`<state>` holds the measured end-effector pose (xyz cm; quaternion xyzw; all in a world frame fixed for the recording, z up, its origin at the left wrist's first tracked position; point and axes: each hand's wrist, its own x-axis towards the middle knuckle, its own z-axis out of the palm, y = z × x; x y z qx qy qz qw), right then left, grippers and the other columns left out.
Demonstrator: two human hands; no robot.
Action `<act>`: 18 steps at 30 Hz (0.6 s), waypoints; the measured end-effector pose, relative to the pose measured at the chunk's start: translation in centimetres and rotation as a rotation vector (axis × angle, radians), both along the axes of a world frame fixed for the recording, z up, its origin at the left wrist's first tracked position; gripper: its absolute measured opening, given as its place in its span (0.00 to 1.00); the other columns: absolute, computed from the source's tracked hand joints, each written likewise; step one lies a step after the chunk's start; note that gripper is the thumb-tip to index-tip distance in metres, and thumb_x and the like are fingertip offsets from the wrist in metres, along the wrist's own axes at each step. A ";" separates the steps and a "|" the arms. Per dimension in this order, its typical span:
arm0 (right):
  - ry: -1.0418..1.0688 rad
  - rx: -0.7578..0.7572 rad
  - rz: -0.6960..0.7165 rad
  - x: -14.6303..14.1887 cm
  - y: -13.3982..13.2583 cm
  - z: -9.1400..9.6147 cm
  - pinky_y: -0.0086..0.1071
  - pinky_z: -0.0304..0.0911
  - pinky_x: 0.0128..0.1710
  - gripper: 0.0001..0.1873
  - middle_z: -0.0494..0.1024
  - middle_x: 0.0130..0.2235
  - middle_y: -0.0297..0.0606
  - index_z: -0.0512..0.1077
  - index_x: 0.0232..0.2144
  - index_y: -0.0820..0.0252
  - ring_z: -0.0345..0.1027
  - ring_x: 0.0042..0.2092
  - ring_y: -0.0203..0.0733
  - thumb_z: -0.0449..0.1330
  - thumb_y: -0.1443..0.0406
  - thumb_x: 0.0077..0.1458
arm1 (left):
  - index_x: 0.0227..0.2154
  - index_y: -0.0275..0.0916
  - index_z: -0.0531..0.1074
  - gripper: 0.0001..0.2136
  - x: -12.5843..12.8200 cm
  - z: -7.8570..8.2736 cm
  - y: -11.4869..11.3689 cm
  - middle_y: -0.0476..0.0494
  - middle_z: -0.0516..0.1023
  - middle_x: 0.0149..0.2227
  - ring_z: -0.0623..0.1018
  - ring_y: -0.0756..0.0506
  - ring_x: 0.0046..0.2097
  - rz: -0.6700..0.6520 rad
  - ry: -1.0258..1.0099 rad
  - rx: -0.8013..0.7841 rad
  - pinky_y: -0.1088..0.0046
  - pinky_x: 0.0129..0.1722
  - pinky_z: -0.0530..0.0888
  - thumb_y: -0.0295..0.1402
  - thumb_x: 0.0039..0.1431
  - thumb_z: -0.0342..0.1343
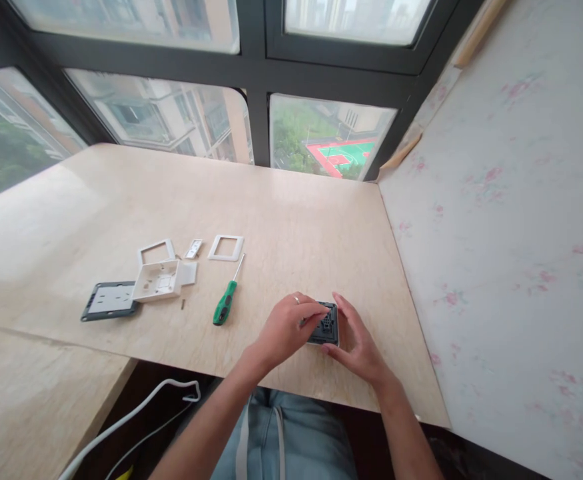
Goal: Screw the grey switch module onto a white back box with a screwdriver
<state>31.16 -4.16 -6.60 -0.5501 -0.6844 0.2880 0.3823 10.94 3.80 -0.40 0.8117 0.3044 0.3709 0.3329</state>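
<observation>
A dark grey wall switch or socket plate (329, 323), with a thin white edge beneath it, lies on the counter close to its front edge. My right hand (357, 343) grips it from the right side, thumb at the near corner and fingers at the far one. Over its left part reaches my left hand (291, 328), wearing a ring, with thumb and forefinger pinched together on top; what they hold, if anything, is hidden. Left of my hands lies a screwdriver (224, 303) with a green and black handle, its shaft pointing away from me.
A white mounting box (158, 281), a grey-backed socket panel (110, 301), white frames (226, 237) (145, 255), a small white insert (194, 249) and a screw (182, 305) lie on the counter (291, 227). A floral wall (501, 267) bounds the right; white cables (136, 417) hang below.
</observation>
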 end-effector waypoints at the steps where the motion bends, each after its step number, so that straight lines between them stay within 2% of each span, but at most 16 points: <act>1: 0.003 0.002 0.002 0.0 0.0 0.0 0.56 0.52 0.68 0.48 0.54 0.71 0.48 0.45 0.70 0.47 0.49 0.71 0.56 0.66 0.53 0.57 | 0.39 0.40 0.80 0.08 0.4 -0.2 0.0 0.43 0.83 0.36 0.79 0.45 0.39 -0.026 0.034 0.033 0.67 0.40 0.76 0.26 0.65 0.56; 4: 0.006 0.001 0.009 -0.1 0.1 -0.1 0.56 0.53 0.68 0.48 0.56 0.71 0.47 0.45 0.70 0.46 0.51 0.71 0.56 0.67 0.54 0.56 | 0.37 0.39 0.80 0.10 1.2 -0.5 0.2 0.43 0.82 0.36 0.77 0.44 0.39 -0.084 0.118 0.105 0.66 0.40 0.75 0.23 0.65 0.55; 8: -0.004 0.010 0.018 -0.2 0.1 -0.1 0.56 0.54 0.68 0.50 0.56 0.70 0.48 0.45 0.71 0.47 0.51 0.70 0.56 0.67 0.54 0.56 | 0.36 0.39 0.81 0.10 1.7 -0.5 0.5 0.42 0.80 0.35 0.75 0.44 0.39 -0.069 0.193 0.144 0.66 0.39 0.74 0.23 0.64 0.55; 11: -0.020 0.020 0.037 -0.2 0.2 0.1 0.56 0.54 0.68 0.47 0.56 0.70 0.47 0.48 0.70 0.47 0.50 0.71 0.56 0.67 0.54 0.56 | 0.36 0.39 0.81 0.10 1.9 -0.6 0.6 0.41 0.80 0.35 0.75 0.43 0.40 -0.064 0.224 0.153 0.65 0.40 0.74 0.23 0.64 0.55; 15: -0.026 0.001 0.044 -0.1 0.3 0.4 0.56 0.56 0.67 0.42 0.59 0.69 0.47 0.55 0.68 0.48 0.53 0.70 0.57 0.66 0.54 0.57 | 0.39 0.40 0.81 0.10 1.9 -0.8 0.6 0.40 0.80 0.37 0.75 0.43 0.41 -0.068 0.202 0.118 0.63 0.41 0.75 0.25 0.66 0.53; 18: -0.019 -0.011 0.044 -0.1 0.2 0.5 0.56 0.57 0.66 0.42 0.59 0.69 0.46 0.56 0.68 0.48 0.54 0.70 0.57 0.66 0.53 0.57 | 0.41 0.40 0.80 0.10 1.4 -0.9 0.8 0.41 0.80 0.38 0.75 0.43 0.41 -0.024 0.134 0.107 0.64 0.42 0.75 0.27 0.67 0.53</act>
